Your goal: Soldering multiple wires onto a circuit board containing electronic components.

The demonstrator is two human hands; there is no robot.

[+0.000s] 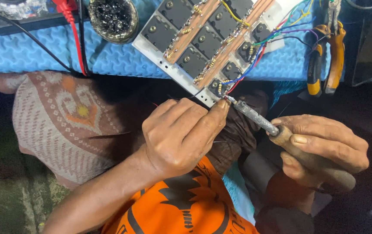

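Soldering in progress here. The right hand (320,147) has its grip wrapped tight around the wooden handle of a soldering iron (259,119), and the tip is down at the near corner of the circuit board (203,43), right where the bundle of coloured wires (255,54) ends. The left hand (179,136) has its fingers curled and pinched together at that same corner, fingertip practically touching the iron's tip. It looks like it's steadying a wire end or feeding something thin, but I can't tell which; whatever is in the pinch is too small to make out.

The board itself sits tilted on a blue padded mat (21,54) on the counter, its corner hanging out over the edge toward the person. It's a metal plate with rows of black square parts and copper strips running down it.

My read: this is the joint-making step at that corner. The next move needs a steady tip on one spot, and the left fingertip is awfully close to the hot metal, so care there.

Around it: a small round tin of dark stuff (113,18) at the top, red and black leads (75,34) beside it, and orange-handled pliers (331,52) off to the right.
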